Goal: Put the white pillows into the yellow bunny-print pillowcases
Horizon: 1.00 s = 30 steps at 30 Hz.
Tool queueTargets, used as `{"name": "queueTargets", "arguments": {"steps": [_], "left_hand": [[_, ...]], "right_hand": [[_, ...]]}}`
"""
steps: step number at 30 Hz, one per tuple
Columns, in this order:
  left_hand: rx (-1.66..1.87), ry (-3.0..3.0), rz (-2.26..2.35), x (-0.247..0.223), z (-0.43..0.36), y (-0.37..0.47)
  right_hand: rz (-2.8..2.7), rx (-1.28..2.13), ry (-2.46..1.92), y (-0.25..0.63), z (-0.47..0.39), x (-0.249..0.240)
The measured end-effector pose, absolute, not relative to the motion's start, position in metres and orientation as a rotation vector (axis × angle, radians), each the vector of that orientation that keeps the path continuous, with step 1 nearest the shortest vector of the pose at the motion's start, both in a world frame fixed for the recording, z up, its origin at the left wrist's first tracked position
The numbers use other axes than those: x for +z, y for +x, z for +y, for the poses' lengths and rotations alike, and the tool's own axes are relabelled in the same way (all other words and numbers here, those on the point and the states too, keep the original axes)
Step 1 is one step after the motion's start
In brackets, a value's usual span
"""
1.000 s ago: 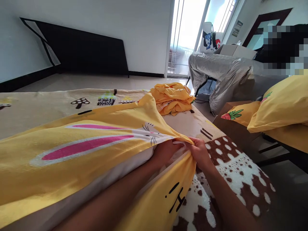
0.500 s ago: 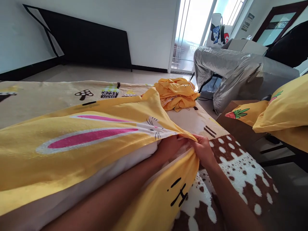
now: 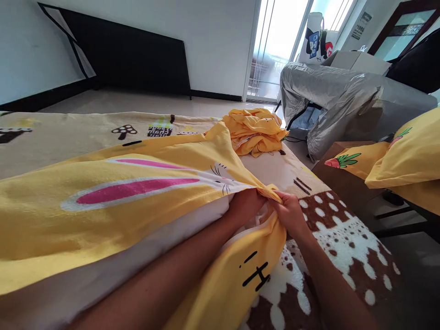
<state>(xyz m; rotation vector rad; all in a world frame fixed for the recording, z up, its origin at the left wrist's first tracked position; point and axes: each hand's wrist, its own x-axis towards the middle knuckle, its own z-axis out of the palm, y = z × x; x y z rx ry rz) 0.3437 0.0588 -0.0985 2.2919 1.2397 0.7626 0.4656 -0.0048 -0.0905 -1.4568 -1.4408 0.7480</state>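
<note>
A yellow duvet cover [image 3: 165,158] with a rabbit print and a "Hi" print spreads across the bed, its side open. White fabric [image 3: 165,243] shows along that opening, under the yellow layer. My left arm reaches into the opening; only the back of my left hand [image 3: 248,205] shows, and its fingers are hidden in the bunched cloth at the corner. From outside, my right hand [image 3: 290,213] pinches the gathered corner of the cover, thumb and fingers closed on it right beside the left hand.
A crumpled heap of yellow cloth [image 3: 256,133] lies at the bed's far end. Brown-and-white dotted bedding [image 3: 343,238] covers the near right. To the right are yellow pillows [image 3: 409,151] on a cardboard box and furniture wrapped in silver plastic [image 3: 343,87]. A black panel [image 3: 137,62] leans on the wall.
Both hands stay at the cover's corner, with the bunched cloth slightly shifted between them. The whole view has moved a little, so things sit slightly further right.
</note>
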Motion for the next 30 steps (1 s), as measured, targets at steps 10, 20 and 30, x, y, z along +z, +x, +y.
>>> {"name": "queueTargets", "arguments": {"steps": [10, 20, 30], "left_hand": [[0.809, 2.221, 1.165, -0.100, 0.061, 0.341], [0.796, 2.192, 1.070, -0.093, 0.063, 0.339], [0.701, 2.341, 1.060, -0.100, 0.071, 0.341]], "right_hand": [[-1.532, 0.346, -1.735, 0.472, -0.008, -0.088], [-1.415, 0.596, -1.343, 0.493, 0.013, -0.098], [-1.337, 1.244, -1.281, 0.494, 0.029, -0.117]]}}
